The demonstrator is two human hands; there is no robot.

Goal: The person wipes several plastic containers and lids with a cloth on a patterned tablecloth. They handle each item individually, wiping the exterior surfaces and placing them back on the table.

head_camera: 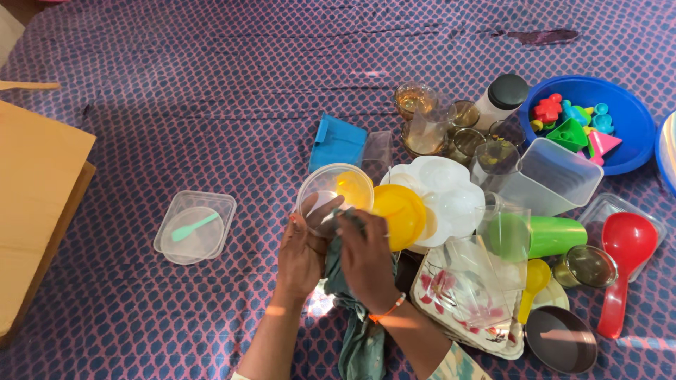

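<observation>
Clear glossy plastic bowl [334,191] — soft matt cloth [359,331], woven mat [211,70].

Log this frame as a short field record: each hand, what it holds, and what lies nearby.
left hand: grips the rim of a clear round container
right hand: presses a grey-green cloth against that container
left of hands: clear square tub with a green spatula inside
right of hands: yellow bowl, white flower-shaped tray, green cup, red ladle
surface: purple patterned cloth
</observation>
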